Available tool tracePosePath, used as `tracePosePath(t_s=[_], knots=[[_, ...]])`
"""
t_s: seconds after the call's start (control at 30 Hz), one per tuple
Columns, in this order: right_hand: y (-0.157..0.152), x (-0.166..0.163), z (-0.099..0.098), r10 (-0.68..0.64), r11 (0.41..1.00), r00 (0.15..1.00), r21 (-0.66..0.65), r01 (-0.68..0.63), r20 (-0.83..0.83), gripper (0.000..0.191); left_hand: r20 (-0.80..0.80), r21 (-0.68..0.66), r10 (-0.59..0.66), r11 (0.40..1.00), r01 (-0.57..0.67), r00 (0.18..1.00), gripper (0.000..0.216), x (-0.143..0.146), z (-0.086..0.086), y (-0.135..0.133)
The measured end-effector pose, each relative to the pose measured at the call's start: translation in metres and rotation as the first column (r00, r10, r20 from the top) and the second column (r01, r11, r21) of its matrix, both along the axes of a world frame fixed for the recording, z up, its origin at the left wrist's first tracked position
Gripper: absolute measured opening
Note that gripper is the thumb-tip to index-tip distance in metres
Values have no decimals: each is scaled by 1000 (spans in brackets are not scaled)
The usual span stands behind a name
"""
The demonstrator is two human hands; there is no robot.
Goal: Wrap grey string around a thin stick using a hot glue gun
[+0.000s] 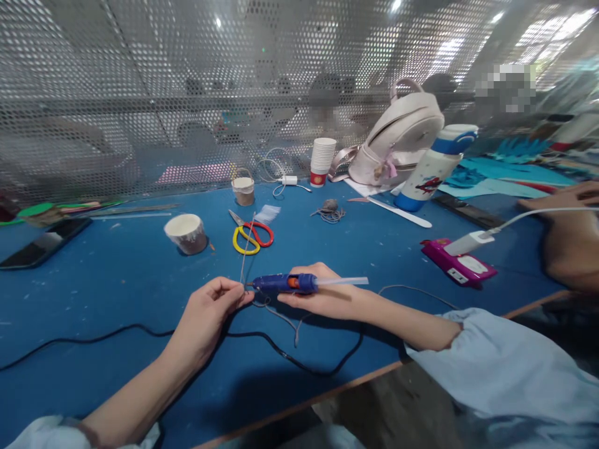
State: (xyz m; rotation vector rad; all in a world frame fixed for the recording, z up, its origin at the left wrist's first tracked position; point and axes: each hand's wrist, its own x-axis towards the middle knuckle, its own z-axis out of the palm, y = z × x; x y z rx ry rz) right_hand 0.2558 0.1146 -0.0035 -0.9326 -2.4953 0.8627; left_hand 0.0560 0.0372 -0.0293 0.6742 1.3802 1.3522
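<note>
My right hand (322, 298) is wrapped round a blue hot glue gun (285, 284), held level above the blue table (116, 280). A clear glue stick (341, 281) juts out of the gun's back to the right. The nozzle points left and meets a thin grey wire (246, 252). My left hand (210, 312) pinches that wire right at the nozzle tip, and the wire rises up from my fingers. The gun's black cord (290, 358) loops over the table below both hands.
Red and yellow scissors (250, 236), two small wrapped cups (187, 234), a stack of paper cups (322, 161), a bottle (433, 168), a pale backpack (400, 140), a purple power strip (461, 265) and a phone (42, 243) lie about. Another person's hand (561, 199) rests at right. Mesh screen behind.
</note>
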Motion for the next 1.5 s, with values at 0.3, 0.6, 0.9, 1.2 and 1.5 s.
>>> tracePosePath(t_s=[0.3,0.6,0.9,1.2,1.5], knots=[[0,0,-1,-16,1000,1000,-2,16,-15,32,10,-8,-4,1000,4,1000,20,0,-1,1],[0,-1,1,-50,999,998,-8,50,-36,32,28,-19,-14,1000,14,1000,22,0,-1,1],[0,0,2,-51,998,998,25,52,-32,33,33,-22,-25,999,26,999,21,0,-1,2],[0,1,3,9,999,1000,53,-10,16,34,13,-17,-38,999,39,999,23,0,-1,2],[0,1,7,69,994,994,84,-76,84,35,10,-21,-40,999,40,999,23,0,-1,2]])
